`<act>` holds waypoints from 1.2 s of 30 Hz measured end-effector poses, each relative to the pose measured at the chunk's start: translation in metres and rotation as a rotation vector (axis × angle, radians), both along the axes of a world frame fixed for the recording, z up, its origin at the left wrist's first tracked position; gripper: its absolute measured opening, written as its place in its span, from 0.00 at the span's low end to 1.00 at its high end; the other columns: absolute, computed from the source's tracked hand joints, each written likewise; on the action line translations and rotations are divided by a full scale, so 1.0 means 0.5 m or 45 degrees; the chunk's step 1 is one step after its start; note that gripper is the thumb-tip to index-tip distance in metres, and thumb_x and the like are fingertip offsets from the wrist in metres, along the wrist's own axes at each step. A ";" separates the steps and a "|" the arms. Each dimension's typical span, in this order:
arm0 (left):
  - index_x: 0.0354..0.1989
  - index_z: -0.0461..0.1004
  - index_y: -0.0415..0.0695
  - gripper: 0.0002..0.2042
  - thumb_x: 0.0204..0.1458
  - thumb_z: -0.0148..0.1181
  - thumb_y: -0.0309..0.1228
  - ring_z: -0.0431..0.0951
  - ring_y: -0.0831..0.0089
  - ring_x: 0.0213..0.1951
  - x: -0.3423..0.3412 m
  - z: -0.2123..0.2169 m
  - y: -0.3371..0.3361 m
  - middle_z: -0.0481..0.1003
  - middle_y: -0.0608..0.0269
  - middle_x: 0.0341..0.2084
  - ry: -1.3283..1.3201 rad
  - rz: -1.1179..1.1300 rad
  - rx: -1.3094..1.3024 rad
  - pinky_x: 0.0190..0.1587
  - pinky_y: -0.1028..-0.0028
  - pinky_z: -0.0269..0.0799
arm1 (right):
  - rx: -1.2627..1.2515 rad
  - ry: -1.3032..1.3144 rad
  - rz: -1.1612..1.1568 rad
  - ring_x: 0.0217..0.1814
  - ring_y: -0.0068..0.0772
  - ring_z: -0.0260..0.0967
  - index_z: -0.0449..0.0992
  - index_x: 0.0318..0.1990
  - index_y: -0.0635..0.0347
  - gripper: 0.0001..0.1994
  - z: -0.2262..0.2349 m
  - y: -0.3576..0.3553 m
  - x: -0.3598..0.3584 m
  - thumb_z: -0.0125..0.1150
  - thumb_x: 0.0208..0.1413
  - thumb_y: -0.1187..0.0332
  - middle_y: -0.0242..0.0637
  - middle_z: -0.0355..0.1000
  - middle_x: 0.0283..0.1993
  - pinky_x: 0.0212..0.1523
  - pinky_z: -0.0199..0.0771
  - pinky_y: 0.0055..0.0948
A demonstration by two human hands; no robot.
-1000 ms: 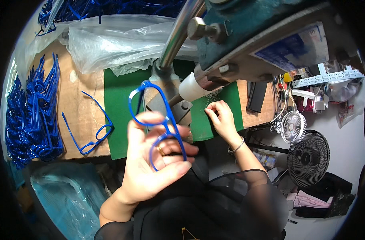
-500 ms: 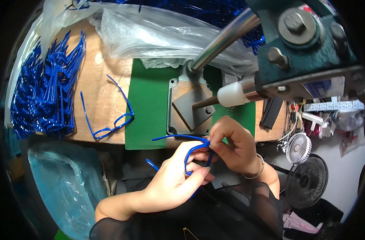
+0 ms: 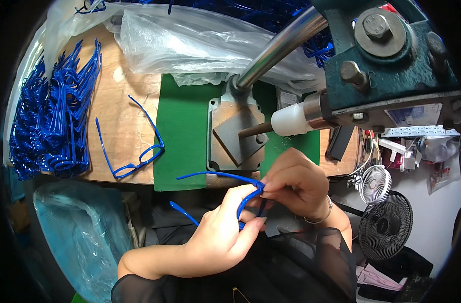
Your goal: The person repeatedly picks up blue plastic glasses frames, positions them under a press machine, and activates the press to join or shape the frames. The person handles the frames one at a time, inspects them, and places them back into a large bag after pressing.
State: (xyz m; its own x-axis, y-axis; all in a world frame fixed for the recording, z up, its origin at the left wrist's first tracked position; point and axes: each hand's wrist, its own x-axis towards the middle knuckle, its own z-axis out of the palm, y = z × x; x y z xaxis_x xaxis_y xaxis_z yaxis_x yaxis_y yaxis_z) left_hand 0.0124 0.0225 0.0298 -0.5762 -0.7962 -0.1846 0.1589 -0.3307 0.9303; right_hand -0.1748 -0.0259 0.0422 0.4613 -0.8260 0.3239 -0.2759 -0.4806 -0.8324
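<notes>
Head view: both hands (image 3: 256, 212) still grip the blue glasses frame (image 3: 225, 177), now lower, near the lap

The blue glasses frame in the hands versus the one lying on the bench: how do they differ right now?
The held frame is gripped by both the left hand and right hand, off the bench; the lone frame lies untouched on the wooden bench. The held frame is partly hidden by fingers; the lone frame shows fully, temples spread. Both are blue plastic.
</notes>
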 end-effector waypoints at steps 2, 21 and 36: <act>0.57 0.51 0.39 0.23 0.53 0.47 0.16 0.75 0.72 0.36 0.002 0.003 -0.004 0.66 0.49 0.45 0.022 -0.044 0.081 0.42 0.75 0.71 | -0.039 0.056 0.007 0.30 0.30 0.67 0.76 0.30 0.60 0.06 0.005 0.001 -0.003 0.65 0.42 0.77 0.33 0.71 0.30 0.30 0.67 0.25; 0.56 0.52 0.40 0.21 0.55 0.47 0.20 0.76 0.72 0.36 0.010 0.011 -0.011 0.68 0.49 0.44 0.327 -0.082 0.414 0.41 0.73 0.73 | 0.387 -0.118 -0.030 0.31 0.28 0.68 0.76 0.31 0.62 0.09 0.015 0.009 -0.001 0.67 0.41 0.79 0.34 0.71 0.29 0.31 0.67 0.23; 0.57 0.51 0.39 0.22 0.55 0.47 0.21 0.75 0.76 0.35 0.011 0.004 -0.006 0.68 0.51 0.45 0.337 -0.062 0.436 0.39 0.76 0.73 | -0.225 0.217 0.033 0.29 0.33 0.68 0.75 0.31 0.59 0.09 0.023 0.003 0.004 0.67 0.40 0.75 0.34 0.72 0.29 0.28 0.68 0.25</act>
State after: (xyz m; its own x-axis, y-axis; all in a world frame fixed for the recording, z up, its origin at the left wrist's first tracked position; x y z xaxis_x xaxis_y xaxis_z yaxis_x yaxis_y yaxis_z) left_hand 0.0180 0.0193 0.0316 -0.6747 -0.6854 -0.2739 0.3538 -0.6260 0.6950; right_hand -0.1729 -0.0244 0.0538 0.5420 -0.7505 0.3782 -0.3909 -0.6235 -0.6771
